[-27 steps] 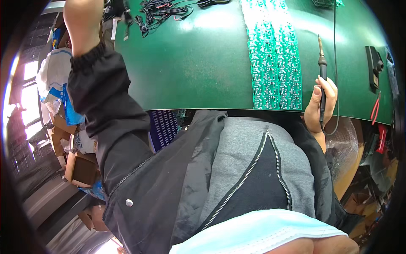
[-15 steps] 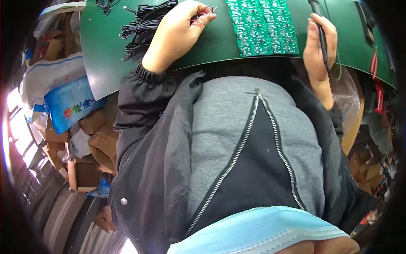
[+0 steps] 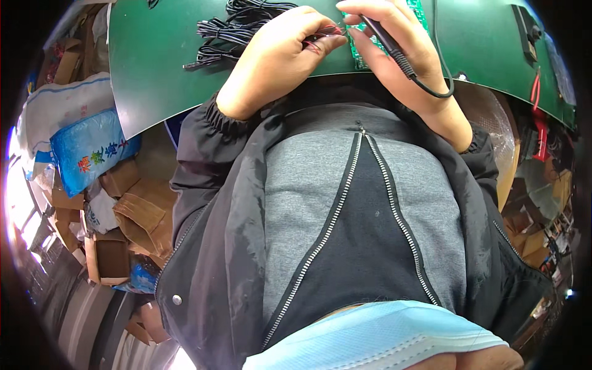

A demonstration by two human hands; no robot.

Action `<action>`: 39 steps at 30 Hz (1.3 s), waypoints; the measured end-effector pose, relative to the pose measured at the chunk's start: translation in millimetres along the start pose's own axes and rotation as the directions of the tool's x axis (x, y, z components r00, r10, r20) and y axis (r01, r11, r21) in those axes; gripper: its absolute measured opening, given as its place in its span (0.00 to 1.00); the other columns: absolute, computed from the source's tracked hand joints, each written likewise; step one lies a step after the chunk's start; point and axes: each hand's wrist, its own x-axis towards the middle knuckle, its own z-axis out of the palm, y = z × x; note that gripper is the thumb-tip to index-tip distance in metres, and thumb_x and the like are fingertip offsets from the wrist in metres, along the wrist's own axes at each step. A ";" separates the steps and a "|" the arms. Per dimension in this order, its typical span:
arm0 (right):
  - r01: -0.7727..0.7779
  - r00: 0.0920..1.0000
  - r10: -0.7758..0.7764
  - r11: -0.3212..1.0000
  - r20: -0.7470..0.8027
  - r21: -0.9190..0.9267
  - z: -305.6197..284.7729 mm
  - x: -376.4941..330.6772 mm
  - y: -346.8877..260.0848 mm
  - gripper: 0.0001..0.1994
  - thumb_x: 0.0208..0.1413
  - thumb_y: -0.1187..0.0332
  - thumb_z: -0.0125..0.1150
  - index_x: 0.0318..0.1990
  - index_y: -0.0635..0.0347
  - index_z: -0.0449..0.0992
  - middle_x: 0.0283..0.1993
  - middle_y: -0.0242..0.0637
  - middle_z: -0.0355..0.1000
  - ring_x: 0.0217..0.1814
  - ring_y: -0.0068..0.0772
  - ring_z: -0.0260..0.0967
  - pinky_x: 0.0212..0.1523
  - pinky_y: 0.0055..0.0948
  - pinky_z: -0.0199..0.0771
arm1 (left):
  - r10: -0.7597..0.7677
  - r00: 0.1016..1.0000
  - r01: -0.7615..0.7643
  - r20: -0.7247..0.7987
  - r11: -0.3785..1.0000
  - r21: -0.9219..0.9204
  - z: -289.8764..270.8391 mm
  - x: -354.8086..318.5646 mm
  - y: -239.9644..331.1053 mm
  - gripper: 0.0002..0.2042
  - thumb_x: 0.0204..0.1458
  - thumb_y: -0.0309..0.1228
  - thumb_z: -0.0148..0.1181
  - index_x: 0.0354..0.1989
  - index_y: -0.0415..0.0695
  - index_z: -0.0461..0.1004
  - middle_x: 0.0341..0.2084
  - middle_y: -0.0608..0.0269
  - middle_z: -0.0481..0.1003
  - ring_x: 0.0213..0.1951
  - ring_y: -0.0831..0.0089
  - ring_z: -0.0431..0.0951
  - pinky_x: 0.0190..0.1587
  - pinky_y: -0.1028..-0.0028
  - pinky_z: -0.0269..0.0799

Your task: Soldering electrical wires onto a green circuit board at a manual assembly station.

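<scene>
My left hand [image 3: 280, 61] is closed in a pinch on thin red and dark wires [image 3: 333, 29], whose ends stick out past the fingertips. Close beside it, my right hand [image 3: 410, 58] grips a soldering iron [image 3: 383, 38] by its black handle; the cord loops back from its near end, and its tip cannot be made out. Under and behind the right hand lies a sheet of green circuit boards [image 3: 359, 60], largely covered by the fingers. Bundles of black cable [image 3: 225, 31] rest on the table just left of my left hand.
The green table [image 3: 154, 68] has a curved near edge. On its right are a black block-like device [image 3: 526, 26] and a red-handled tool [image 3: 538, 117] at the rim. To the left below sit a blue plastic package [image 3: 92, 148] and cardboard boxes [image 3: 108, 256].
My right hand has swung left with the soldering iron, from the right of the circuit boards to beside my left hand. The left hand, still pinching the wires, sits slightly further right and lower.
</scene>
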 end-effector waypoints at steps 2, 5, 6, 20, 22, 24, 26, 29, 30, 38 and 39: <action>0.062 0.996 -0.064 0.997 -0.055 -0.050 4.1 2.8 1.0 0.20 0.52 0.88 0.60 0.52 0.62 0.76 0.47 0.46 0.73 0.46 0.44 0.74 0.49 0.32 0.75 | 0.031 1.000 -0.031 -0.001 1.000 0.004 -6.1 1.2 -1.4 0.04 0.58 0.23 0.64 0.37 0.38 0.75 0.29 0.55 0.73 0.31 0.61 0.74 0.36 0.68 0.71; 0.081 0.991 -0.089 0.993 -0.096 -0.089 4.7 -0.9 -3.6 0.19 0.52 0.88 0.60 0.51 0.63 0.76 0.46 0.46 0.73 0.44 0.43 0.74 0.48 0.32 0.75 | -0.215 0.977 0.215 0.011 0.973 -0.086 -6.4 2.2 14.0 0.03 0.61 0.24 0.62 0.37 0.38 0.75 0.29 0.56 0.73 0.29 0.65 0.74 0.35 0.69 0.71; 0.117 0.984 -0.132 0.984 -0.115 -0.133 6.8 -1.9 -1.6 0.19 0.53 0.88 0.61 0.51 0.63 0.76 0.46 0.45 0.73 0.44 0.43 0.74 0.47 0.32 0.75 | -0.218 0.976 0.218 0.008 0.972 -0.086 -4.8 1.2 14.1 0.03 0.61 0.24 0.62 0.37 0.38 0.75 0.29 0.56 0.73 0.29 0.65 0.74 0.35 0.69 0.71; -0.270 0.963 0.267 0.938 -0.046 -0.218 -61.5 -46.1 -54.6 0.12 0.63 0.82 0.58 0.53 0.65 0.76 0.54 0.44 0.75 0.47 0.24 0.72 0.51 0.23 0.73 | -0.028 0.996 0.021 0.083 0.996 0.088 22.7 -28.7 12.5 0.07 0.55 0.25 0.67 0.42 0.41 0.79 0.33 0.58 0.77 0.35 0.64 0.80 0.39 0.72 0.75; -0.330 0.944 0.325 0.938 -0.063 -0.106 -86.7 -61.0 -48.5 0.11 0.67 0.77 0.55 0.54 0.68 0.76 0.52 0.47 0.76 0.47 0.27 0.73 0.52 0.25 0.72 | 0.014 1.000 -0.014 0.004 0.990 0.141 30.0 -28.5 8.4 0.05 0.54 0.29 0.65 0.37 0.43 0.79 0.30 0.59 0.77 0.33 0.60 0.80 0.36 0.67 0.76; -0.413 0.908 0.411 0.911 -0.086 -0.006 -92.3 -66.1 -59.6 0.11 0.67 0.77 0.56 0.53 0.70 0.76 0.51 0.45 0.77 0.47 0.28 0.75 0.53 0.26 0.74 | 0.035 0.998 -0.027 -0.049 0.988 0.152 28.0 -23.3 16.9 0.05 0.54 0.30 0.65 0.35 0.43 0.79 0.28 0.59 0.76 0.32 0.60 0.79 0.35 0.67 0.76; -0.440 0.892 0.448 0.890 -0.061 0.119 -96.0 -66.4 -63.2 0.10 0.66 0.77 0.57 0.51 0.73 0.77 0.48 0.45 0.78 0.45 0.29 0.77 0.51 0.25 0.75 | -0.071 0.995 0.064 0.066 0.993 0.104 25.1 -17.4 17.7 0.03 0.56 0.26 0.64 0.35 0.40 0.78 0.28 0.55 0.74 0.30 0.60 0.78 0.35 0.67 0.74; -0.413 0.910 0.410 0.910 0.057 0.044 -101.3 -75.4 -64.5 0.11 0.66 0.76 0.58 0.52 0.72 0.77 0.46 0.44 0.78 0.42 0.26 0.76 0.46 0.24 0.75 | -0.128 0.991 0.125 0.027 0.988 0.089 28.1 -18.0 20.8 0.04 0.52 0.26 0.65 0.33 0.40 0.79 0.28 0.54 0.75 0.32 0.56 0.78 0.36 0.66 0.75; -0.416 0.909 0.414 0.908 0.051 0.046 -100.6 -77.8 -63.8 0.11 0.66 0.76 0.58 0.52 0.72 0.77 0.46 0.44 0.78 0.42 0.26 0.76 0.46 0.24 0.75 | -0.126 0.992 0.122 0.033 0.988 0.090 29.2 -17.7 22.1 0.04 0.52 0.26 0.65 0.33 0.40 0.79 0.28 0.54 0.75 0.32 0.56 0.78 0.36 0.66 0.75; -0.466 0.884 0.458 0.879 0.091 0.103 -92.9 -75.8 -62.1 0.10 0.63 0.77 0.62 0.50 0.69 0.79 0.42 0.39 0.78 0.40 0.23 0.76 0.42 0.20 0.74 | -0.207 0.978 0.200 0.030 0.968 0.150 25.4 -12.1 40.9 0.05 0.51 0.27 0.66 0.32 0.39 0.77 0.27 0.54 0.75 0.31 0.56 0.78 0.35 0.66 0.75; -0.464 0.884 0.455 0.882 0.106 0.080 -93.1 -75.3 -62.1 0.10 0.63 0.77 0.62 0.50 0.69 0.79 0.41 0.38 0.78 0.39 0.23 0.76 0.42 0.19 0.74 | -0.206 0.978 0.199 0.031 0.968 0.151 26.7 -13.7 36.6 0.05 0.51 0.27 0.66 0.32 0.39 0.77 0.27 0.54 0.75 0.31 0.56 0.78 0.35 0.66 0.75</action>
